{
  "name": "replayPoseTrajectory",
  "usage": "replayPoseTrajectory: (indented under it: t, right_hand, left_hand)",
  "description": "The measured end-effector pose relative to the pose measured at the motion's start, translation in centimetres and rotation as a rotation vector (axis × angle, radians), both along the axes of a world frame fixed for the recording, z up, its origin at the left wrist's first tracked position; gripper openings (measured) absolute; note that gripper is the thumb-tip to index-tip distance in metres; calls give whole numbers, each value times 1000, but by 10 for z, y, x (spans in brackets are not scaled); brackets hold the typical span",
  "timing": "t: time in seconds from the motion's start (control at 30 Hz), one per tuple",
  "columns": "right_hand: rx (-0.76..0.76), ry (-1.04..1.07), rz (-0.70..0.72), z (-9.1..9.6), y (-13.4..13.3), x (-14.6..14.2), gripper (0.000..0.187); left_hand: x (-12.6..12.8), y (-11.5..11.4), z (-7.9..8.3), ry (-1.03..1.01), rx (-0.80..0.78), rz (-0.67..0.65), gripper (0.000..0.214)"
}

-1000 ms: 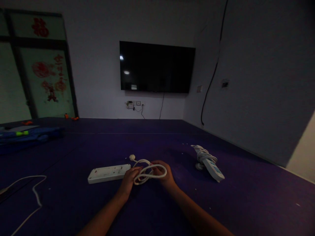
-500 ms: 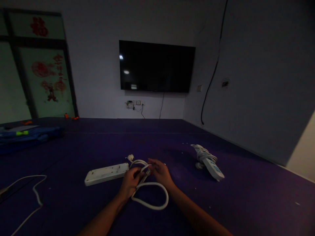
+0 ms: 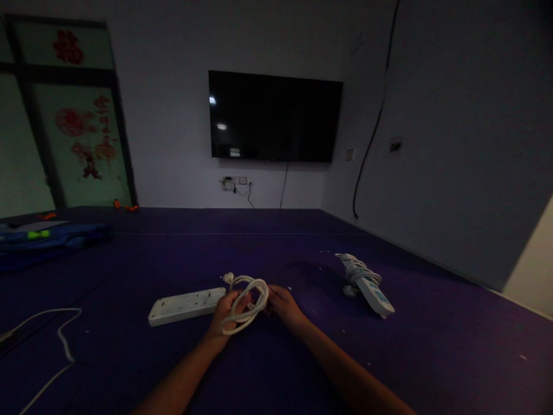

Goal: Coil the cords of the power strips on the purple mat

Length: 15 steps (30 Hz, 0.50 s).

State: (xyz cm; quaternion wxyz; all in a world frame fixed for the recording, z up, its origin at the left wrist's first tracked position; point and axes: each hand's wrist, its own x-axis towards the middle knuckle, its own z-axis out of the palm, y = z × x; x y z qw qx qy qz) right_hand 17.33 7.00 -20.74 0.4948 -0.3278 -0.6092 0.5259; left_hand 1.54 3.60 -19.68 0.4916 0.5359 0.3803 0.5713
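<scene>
A white power cord (image 3: 260,288) is gathered in loops between my two hands. My left hand (image 3: 224,314) is closed round the loops on their left side. At their right edge, my right hand (image 3: 283,305) pinches the cord, its fingertips partly hidden behind the coil. Left of my left hand lies a white power strip (image 3: 186,305), flat on the purple surface with its face turned down or away; its right end touches or nearly touches that hand. The cord's white plug (image 3: 228,278) rests just behind the loops.
On the right lies a second power strip (image 3: 375,297), its cord wound round one end. A thin white cable (image 3: 64,343) trails at left. Folded blue cloth (image 3: 73,235) sits far left. A television (image 3: 276,118) hangs on the back wall, and a black cable (image 3: 375,129) hangs at right.
The large loop that lay in front of my hands has been drawn up into the smaller coil at my left hand. My right hand has shifted slightly to the right edge of the coil.
</scene>
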Motion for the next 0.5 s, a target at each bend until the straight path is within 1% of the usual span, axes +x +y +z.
replayPoseTrajectory:
  t: [0.13, 0.23, 0.37, 0.5]
  right_hand:
    - [-55, 48, 43, 1, -3, 1, 54]
    - [-44, 76, 56, -1, -5, 1, 55]
    - [-27, 51, -11, -4, -3, -1, 56]
    - [22, 12, -69, -5, 3, -2, 56]
  left_hand:
    - [0, -6, 6, 43, 31, 27, 36]
    - [2, -13, 12, 107, 50, 54, 39]
    - [5, -17, 16, 108, 41, 40, 42]
    - [7, -15, 14, 29, 0, 39, 39]
